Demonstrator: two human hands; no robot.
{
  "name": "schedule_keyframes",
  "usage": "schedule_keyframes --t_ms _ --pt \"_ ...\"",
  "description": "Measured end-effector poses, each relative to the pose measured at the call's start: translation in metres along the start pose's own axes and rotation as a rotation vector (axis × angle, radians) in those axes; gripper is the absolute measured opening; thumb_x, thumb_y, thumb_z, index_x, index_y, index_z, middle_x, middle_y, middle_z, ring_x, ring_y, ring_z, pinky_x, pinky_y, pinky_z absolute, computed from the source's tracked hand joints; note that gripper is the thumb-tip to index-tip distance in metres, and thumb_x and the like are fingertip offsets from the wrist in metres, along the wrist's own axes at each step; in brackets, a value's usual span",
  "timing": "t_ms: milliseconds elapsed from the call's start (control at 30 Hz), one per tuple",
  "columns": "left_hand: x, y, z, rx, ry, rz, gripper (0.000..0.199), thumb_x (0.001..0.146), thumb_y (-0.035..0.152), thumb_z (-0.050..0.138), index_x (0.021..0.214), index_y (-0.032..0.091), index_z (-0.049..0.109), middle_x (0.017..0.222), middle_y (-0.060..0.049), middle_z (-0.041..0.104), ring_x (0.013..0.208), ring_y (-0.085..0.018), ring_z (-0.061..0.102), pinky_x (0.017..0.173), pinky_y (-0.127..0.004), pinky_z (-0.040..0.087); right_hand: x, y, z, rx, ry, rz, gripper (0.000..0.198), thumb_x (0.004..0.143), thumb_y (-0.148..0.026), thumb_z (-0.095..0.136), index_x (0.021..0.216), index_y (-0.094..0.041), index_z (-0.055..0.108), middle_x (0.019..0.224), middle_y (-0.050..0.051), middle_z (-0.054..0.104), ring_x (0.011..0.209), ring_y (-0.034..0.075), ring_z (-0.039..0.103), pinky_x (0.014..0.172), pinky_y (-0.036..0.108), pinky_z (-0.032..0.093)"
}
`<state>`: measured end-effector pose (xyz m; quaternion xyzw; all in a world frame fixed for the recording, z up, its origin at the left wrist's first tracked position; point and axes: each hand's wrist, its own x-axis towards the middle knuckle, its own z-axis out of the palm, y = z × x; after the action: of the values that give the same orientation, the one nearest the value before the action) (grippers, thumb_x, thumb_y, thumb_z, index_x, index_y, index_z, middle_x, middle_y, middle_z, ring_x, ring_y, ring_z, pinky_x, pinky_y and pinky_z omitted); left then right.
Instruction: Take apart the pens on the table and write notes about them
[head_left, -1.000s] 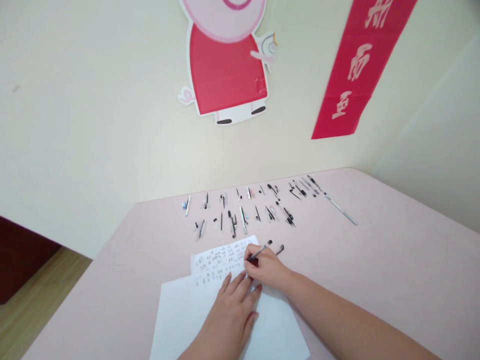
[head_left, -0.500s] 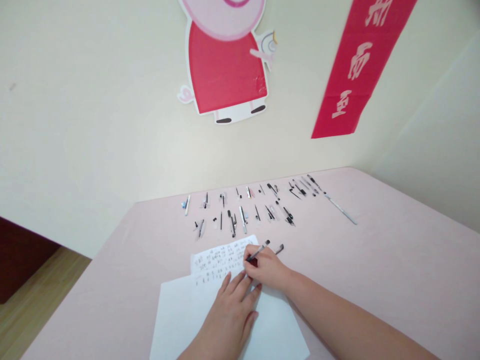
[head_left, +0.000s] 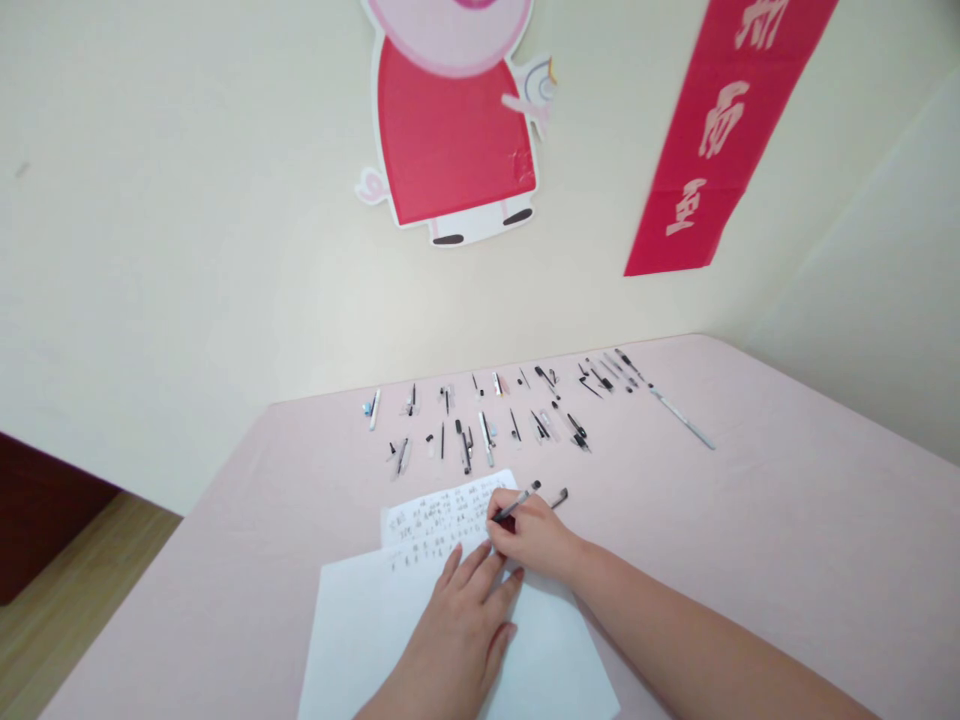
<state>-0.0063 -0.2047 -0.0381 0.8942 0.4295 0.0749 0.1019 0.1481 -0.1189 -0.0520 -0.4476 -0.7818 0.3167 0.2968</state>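
My right hand is closed around a pen, its dark end pointing up to the right; the tip is hidden behind my fingers. Under it lies a sheet with handwriting, too small to read. My left hand rests flat with its fingers spread on white paper, which overlaps the lower part of the written sheet. A second dark-ended pen or cap shows just beyond my right hand, partly hidden by it.
Two rows of pen parts, such as caps, refills and barrels, lie across the far half of the pink table. A long pale stick lies at the right. Behind stands a wall with a cartoon cutout and a red banner.
Both hands, the pen and the papers keep practically the same places. Only a very slight shift of the camera view shows.
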Motion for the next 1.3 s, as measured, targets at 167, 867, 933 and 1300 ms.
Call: schedule_keyframes --t_ms 167,867,933,1300 --pt "0.0009 0.0003 -0.0004 0.000 0.008 0.004 0.052 0.085 0.019 0.049 0.134 0.029 0.040 0.137 -0.004 0.047 0.128 -0.025 0.038 0.105 -0.053 0.032 0.0000 0.0004 -0.0003 0.003 0.003 0.006 0.009 0.070 -0.012 0.051 0.068 -0.019 0.056 0.062 -0.003 0.055 0.060 0.011 0.050 0.059 0.021 0.039" --pt "0.0007 -0.0008 0.0008 -0.006 0.020 0.010 0.055 0.085 0.019 0.049 0.137 0.032 0.035 0.138 -0.003 0.046 0.129 -0.025 0.037 0.105 -0.054 0.032 -0.0004 0.0015 0.0003 0.010 0.008 -0.007 0.010 0.069 -0.011 0.050 0.065 -0.019 0.054 0.058 -0.004 0.052 0.054 0.010 0.047 0.055 0.020 0.037" --pt "0.0004 -0.0008 0.0013 -0.003 0.026 0.013 0.055 0.085 0.019 0.049 0.137 0.031 0.035 0.138 -0.003 0.045 0.129 -0.025 0.037 0.105 -0.053 0.032 -0.0008 0.0019 0.0004 0.025 0.003 -0.014 0.010 0.069 -0.011 0.050 0.065 -0.019 0.054 0.058 -0.004 0.052 0.055 0.010 0.048 0.055 0.020 0.037" --pt "0.0015 -0.0002 -0.0029 0.025 -0.040 0.008 0.047 0.087 0.022 0.047 0.133 0.028 0.042 0.137 -0.006 0.047 0.128 -0.027 0.038 0.104 -0.055 0.032 -0.0005 0.0032 -0.0008 0.098 0.041 0.043 0.009 0.069 -0.010 0.050 0.066 -0.019 0.054 0.058 -0.004 0.050 0.054 0.010 0.047 0.054 0.020 0.037"
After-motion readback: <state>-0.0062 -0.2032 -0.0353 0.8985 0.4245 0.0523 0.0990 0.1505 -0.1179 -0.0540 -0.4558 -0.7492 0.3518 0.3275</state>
